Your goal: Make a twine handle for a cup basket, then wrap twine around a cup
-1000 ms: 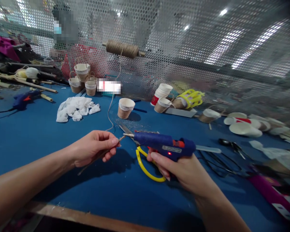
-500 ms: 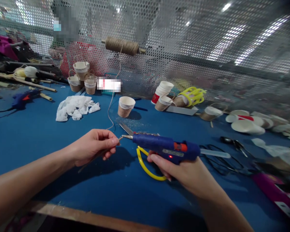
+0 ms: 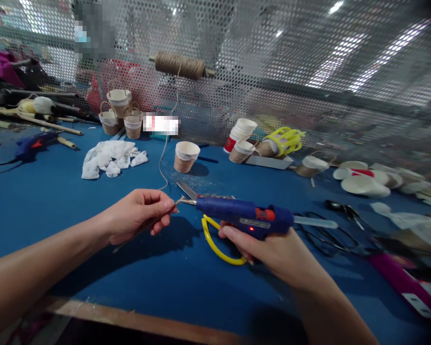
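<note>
My left hand [image 3: 145,212] pinches a piece of brown twine [image 3: 177,203] between thumb and fingertips, and its other end sticks out below the palm. In my right hand [image 3: 253,244] is a blue hot glue gun [image 3: 230,211] with a lit red light and a clear glue stick in its back. The gun's metal nozzle meets the tip of the twine, just right of my left fingertips. Beneath the gun lie yellow-handled scissors [image 3: 215,247], partly hidden by it. A small cup [image 3: 186,157] wrapped in brown with a white rim stands beyond my hands.
A twine spool [image 3: 179,65] hangs at the mesh screen, its strand running down toward my left hand. Several handled cups [image 3: 119,103] are stacked at the back left, beside white crumpled fabric [image 3: 109,158]. Another glue gun [image 3: 36,144] lies left; a purple power strip [image 3: 402,280] lies right.
The nozzle has shifted slightly at the twine's tip, and the twine end now turns up a little there. Both hands keep their grips; the view has moved slightly.
</note>
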The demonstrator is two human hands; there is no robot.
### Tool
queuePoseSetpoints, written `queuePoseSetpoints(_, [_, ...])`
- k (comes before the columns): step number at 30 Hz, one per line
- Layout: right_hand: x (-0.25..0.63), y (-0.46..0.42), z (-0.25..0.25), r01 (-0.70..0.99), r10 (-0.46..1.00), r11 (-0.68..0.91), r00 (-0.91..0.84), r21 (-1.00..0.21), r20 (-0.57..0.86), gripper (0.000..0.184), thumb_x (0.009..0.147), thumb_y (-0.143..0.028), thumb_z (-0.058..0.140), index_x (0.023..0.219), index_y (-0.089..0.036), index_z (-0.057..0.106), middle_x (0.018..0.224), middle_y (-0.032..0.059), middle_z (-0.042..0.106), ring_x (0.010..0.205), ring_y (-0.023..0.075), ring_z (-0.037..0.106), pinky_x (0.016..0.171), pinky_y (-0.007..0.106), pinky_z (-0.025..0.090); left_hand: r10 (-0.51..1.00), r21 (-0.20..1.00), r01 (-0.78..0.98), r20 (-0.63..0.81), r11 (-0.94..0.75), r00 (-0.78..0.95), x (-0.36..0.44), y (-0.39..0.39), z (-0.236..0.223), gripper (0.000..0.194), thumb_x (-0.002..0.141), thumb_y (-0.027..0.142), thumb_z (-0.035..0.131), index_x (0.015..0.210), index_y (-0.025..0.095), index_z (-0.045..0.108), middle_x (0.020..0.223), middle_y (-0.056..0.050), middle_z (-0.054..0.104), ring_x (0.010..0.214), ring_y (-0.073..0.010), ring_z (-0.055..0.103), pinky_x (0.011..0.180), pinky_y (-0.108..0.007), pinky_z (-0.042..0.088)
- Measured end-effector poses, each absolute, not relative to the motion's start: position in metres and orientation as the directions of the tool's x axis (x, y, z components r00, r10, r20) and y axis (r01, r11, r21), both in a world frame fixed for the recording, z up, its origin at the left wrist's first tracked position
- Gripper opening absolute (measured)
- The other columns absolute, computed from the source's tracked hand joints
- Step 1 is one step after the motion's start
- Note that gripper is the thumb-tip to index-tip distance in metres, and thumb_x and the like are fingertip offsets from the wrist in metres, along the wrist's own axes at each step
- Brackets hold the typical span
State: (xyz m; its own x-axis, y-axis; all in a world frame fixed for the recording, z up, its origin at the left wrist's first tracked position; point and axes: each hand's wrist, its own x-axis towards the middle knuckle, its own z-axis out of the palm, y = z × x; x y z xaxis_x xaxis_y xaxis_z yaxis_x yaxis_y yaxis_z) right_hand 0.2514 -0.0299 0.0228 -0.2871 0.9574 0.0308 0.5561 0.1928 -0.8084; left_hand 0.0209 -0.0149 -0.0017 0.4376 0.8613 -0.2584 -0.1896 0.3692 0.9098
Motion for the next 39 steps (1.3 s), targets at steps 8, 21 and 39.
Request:
queuePoseSetpoints(8, [0.2562, -0.0288, 0.0214, 0.543, 0.954, 0.182, -0.298, -0.820, 0.015, 0.020, 0.072, -0.039, 0.059, 0.079, -0.020, 0.062, 0.038, -0.0077, 0.045, 0.037, 0.0105, 0.044, 0.045, 0.025, 0.043, 0.872, 0.928, -0.157, -0.246, 0.338, 0.423, 0.0196, -0.0147, -0.0010, 0.020, 0.074, 0.031, 0.062, 0.069, 0.013, 0.056, 0.053, 0.004, 0.053, 0.044, -0.0044, 0.045, 0.042, -0.017, 0.031])
queuePoseSetpoints(21, [0.2600, -0.0239, 0.0198, 0.520, 0.929, 0.138, -0.362, -0.843, -0.071, 0.023, 0.073, -0.040, 0.058, 0.075, -0.018, 0.063, 0.036, -0.0076, 0.043, 0.033, 0.0087, 0.041, 0.040, 0.023, 0.039, 0.864, 0.977, 0.023, -0.200, 0.214, 0.463, 0.0172, -0.0162, 0.0019, 0.019, 0.075, 0.032, 0.059, 0.067, 0.015, 0.057, 0.053, 0.004, 0.052, 0.045, -0.0059, 0.041, 0.042, -0.019, 0.028])
queuePoseSetpoints(39, [0.2558, -0.0266, 0.0263, 0.433, 0.943, 0.025, -0.310, -0.901, -0.123, 0.025, 0.074, -0.040, 0.057, 0.070, -0.016, 0.056, 0.040, -0.0068, 0.041, 0.034, 0.0066, 0.037, 0.036, 0.021, 0.032, 0.890, 0.990, 0.078, -0.136, 0.114, 0.435, 0.0162, -0.0148, 0.0001, 0.022, 0.075, 0.036, 0.057, 0.070, 0.014, 0.058, 0.056, 0.003, 0.053, 0.048, -0.0063, 0.041, 0.044, -0.019, 0.027])
